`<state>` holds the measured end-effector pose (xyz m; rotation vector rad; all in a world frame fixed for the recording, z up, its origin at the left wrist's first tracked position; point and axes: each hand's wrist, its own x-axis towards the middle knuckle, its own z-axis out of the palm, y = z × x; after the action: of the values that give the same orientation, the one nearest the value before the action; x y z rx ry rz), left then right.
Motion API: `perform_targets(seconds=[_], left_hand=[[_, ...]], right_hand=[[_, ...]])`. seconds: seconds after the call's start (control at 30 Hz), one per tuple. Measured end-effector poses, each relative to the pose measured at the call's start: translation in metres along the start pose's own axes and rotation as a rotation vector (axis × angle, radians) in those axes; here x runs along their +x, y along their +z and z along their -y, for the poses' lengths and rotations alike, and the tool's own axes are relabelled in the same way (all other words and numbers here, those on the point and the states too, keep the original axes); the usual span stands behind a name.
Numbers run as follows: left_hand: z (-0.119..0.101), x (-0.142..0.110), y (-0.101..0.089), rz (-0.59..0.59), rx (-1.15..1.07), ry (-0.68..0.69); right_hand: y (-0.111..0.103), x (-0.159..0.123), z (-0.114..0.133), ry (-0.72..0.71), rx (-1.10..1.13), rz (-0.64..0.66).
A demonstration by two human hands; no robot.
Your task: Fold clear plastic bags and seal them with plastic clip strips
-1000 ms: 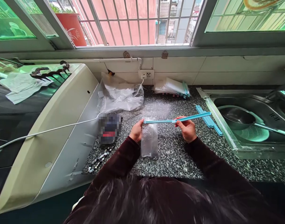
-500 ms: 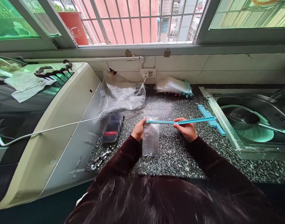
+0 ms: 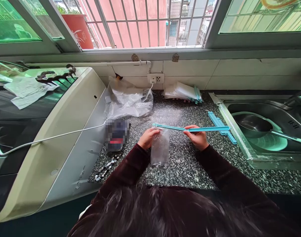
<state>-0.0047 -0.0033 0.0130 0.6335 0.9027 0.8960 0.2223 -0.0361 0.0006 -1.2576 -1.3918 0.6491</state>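
A long light-blue plastic bag sealing clip (image 3: 209,129) runs across in front of me, its halves meeting near my right fingers. My right hand (image 3: 197,137) pinches it at that middle point. The clip's left half lies along the top edge of a small clear plastic bag (image 3: 160,151). My left hand (image 3: 146,138) is closed on the bag's upper left corner, thumb on top, just below the clip's left end. Whether the bag's edge sits inside the clip I cannot tell.
More blue sealing clips (image 3: 220,126) lie beside the sink (image 3: 263,161), which holds a pan (image 3: 251,121) and a colander. Clear bags (image 3: 182,91) are stacked by the wall. A crumpled plastic bag (image 3: 129,102) and a blurred dark object (image 3: 117,135) lie left, near a white cable (image 3: 66,134).
My left thumb has shifted from the clip's left end down onto the bag. The clip's left end now sits slightly higher and tilts up. My right hand keeps its pinch.
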Motion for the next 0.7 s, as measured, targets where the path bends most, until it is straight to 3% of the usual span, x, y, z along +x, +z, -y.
perform_targets(seconds=[0.27,0.47,0.7], left_hand=[[0.004,-0.009,0.007,0.091,0.024,-0.011],[0.008,-0.013,0.011,0.169,0.034,-0.036],[0.018,-0.008,0.010,0.188,0.054,-0.076]], right_hand=[[-0.002,0.004,-0.005,0.019,-0.019,-0.161],[0.006,-0.003,-0.004,-0.010,-0.101,-0.043],[0.012,-0.012,0.005,-0.158,-0.152,0.038]])
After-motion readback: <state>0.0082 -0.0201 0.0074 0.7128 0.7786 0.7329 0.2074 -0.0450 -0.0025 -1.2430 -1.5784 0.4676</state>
